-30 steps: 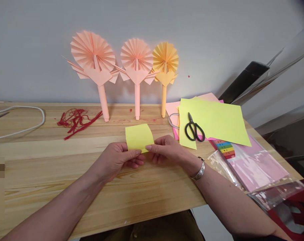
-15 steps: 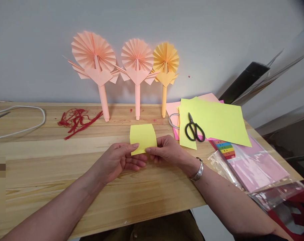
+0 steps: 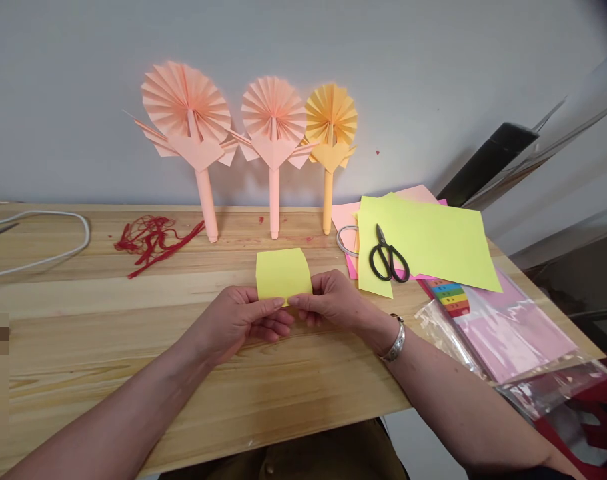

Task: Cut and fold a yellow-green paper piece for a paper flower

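Note:
A small, slightly curved piece of yellow paper (image 3: 283, 275) is held just above the wooden table (image 3: 183, 373). My left hand (image 3: 253, 313) pinches its near edge, thumb on top and fingers beneath. From the other side, my right hand (image 3: 328, 299) grips the near right corner with the thumb on top; a silver bracelet circles that wrist. Both thumb tips nearly meet at the near edge. Three paper flowers lean on the wall beyond: a large pink one (image 3: 186, 110), a smaller pink one (image 3: 274, 113) and an orange one (image 3: 331, 120).
Black scissors (image 3: 388, 257) lie on yellow-green sheets (image 3: 438, 233) at the right, over pink paper. Nearer is a plastic pack of pink paper (image 3: 518, 327). Tangled red thread (image 3: 153, 240) and a white cable (image 3: 43, 213) rest at the left. A dark cylinder (image 3: 488, 160) leans behind.
The left thumb has slid right along the paper's near edge, closer to the right thumb. The paper has shifted slightly left and its face has turned a little.

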A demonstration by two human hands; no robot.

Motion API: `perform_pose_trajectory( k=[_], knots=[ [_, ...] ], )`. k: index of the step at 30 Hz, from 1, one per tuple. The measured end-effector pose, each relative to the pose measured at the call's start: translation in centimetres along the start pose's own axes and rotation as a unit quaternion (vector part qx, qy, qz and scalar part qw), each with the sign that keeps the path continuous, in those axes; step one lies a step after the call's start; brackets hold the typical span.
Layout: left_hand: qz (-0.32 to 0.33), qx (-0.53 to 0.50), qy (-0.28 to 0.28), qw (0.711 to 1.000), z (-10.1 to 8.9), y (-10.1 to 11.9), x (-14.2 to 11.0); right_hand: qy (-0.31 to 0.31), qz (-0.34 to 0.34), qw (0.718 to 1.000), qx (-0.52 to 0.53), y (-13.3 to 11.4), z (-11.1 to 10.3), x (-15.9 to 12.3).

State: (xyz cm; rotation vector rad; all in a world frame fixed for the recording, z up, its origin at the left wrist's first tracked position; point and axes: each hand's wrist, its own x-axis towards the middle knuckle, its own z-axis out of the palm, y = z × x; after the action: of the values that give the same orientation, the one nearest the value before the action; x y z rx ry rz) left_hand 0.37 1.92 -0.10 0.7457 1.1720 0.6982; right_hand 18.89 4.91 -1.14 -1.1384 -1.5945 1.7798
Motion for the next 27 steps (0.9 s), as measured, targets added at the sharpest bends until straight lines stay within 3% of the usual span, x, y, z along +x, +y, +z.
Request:
perform_pose_trajectory(
  k=[18, 27],
  knots=[
    [0.055, 0.018, 0.016, 0.998, 0.15, -0.14, -0.08, 0.001, -0.014, 1.000, -0.001, -0.33, 0.29, -0.12],
    [0.014, -0.005, 0.012, 1.000, -0.22, 0.28, -0.11, 0.038, 0.003, 0.999, -0.021, -0.68, 0.09, -0.14]
  ],
)
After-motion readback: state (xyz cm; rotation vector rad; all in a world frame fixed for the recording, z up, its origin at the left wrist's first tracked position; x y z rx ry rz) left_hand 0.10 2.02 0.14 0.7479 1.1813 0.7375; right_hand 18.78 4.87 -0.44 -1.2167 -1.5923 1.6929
